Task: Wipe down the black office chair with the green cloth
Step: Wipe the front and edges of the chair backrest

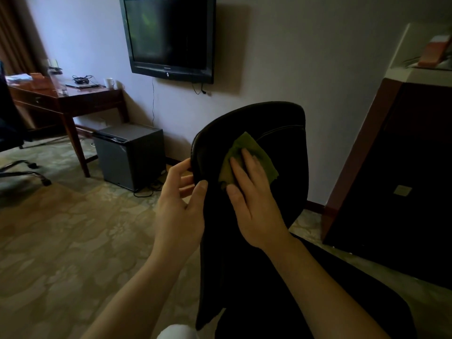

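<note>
The black office chair (276, 123) stands right in front of me, its leather backrest filling the middle of the view. A green cloth (252, 148) lies flat on the upper backrest. My right hand (254, 201) presses it against the leather with straight fingers on top of the cloth. My left hand (181, 204) grips the backrest's left edge, thumb on the front face and fingers curled behind the rim. The seat shows as a dark shape at the bottom right.
A dark wooden cabinet (391, 172) stands close on the right. A small grey fridge (129, 155) sits on the patterned carpet at left, beside a wooden desk (73, 99) with a mug. A television (168, 35) hangs on the wall. Another chair's wheeled base (27, 172) is far left.
</note>
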A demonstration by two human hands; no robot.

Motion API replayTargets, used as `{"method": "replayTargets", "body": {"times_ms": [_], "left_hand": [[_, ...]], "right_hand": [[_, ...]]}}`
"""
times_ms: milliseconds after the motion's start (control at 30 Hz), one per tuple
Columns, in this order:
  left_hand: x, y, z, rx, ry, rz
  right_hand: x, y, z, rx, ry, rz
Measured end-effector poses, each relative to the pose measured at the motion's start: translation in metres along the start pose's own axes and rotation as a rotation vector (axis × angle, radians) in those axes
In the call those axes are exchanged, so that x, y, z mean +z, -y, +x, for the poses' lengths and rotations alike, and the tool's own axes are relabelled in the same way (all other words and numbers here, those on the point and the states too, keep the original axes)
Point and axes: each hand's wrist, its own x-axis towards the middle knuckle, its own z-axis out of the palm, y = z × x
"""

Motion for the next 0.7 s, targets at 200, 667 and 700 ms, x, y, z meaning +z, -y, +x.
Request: {"method": "replayTargets", "body": {"times_ms": [200,667,700], "left_hand": [[0.000,0.000,0.000,-0.010,0.013,-0.003],[0.003,-0.002,-0.001,0.002,-0.018,-0.022],[0.003,-0.002,0.000,-0.004,-0.009,-0.022]], "right_hand": [[-0.001,-0.025,0.011,-0.043,0.023,-0.032],[0.005,-0.010,0.012,0.047,0.057,-0.096],[0.007,-0.006,0.016,0.107,0.041,-0.085]]}}
